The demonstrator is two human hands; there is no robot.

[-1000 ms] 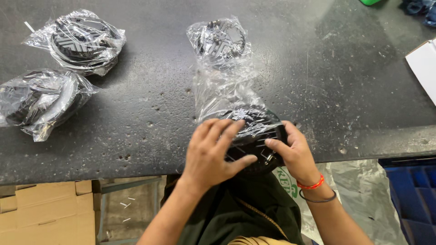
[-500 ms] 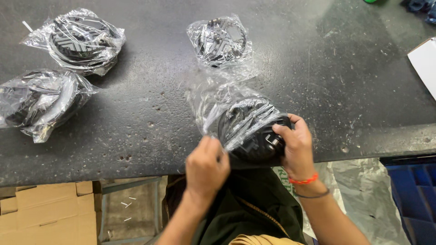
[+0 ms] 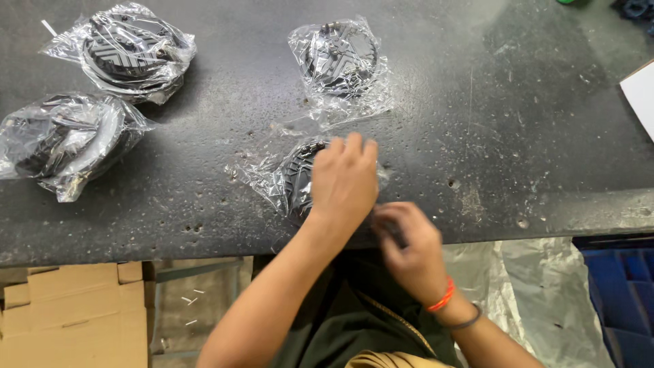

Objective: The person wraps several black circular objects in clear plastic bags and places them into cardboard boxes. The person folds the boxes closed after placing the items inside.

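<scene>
A round black part in a clear plastic bag (image 3: 286, 178) lies flat on the dark speckled table (image 3: 477, 102) near its front edge. My left hand (image 3: 344, 178) rests palm down on top of it, fingers together. My right hand (image 3: 405, 245), with an orange and a dark band at the wrist, is at the table's front edge just right of the bag, blurred, fingers curled near the bag's open end. Whether it pinches the plastic I cannot tell.
Three more bagged black round parts lie on the table: one at the back middle (image 3: 339, 60), one at the back left (image 3: 126, 51), one at the left (image 3: 61, 140). Cardboard boxes (image 3: 68, 313) sit below left, a blue crate (image 3: 620, 300) below right, a white sheet (image 3: 640, 92) at the right edge.
The bagged part was tilted up at the table edge between both hands; now it lies flat farther in. My left hand has moved on top of it, and my right hand has dropped to the edge.
</scene>
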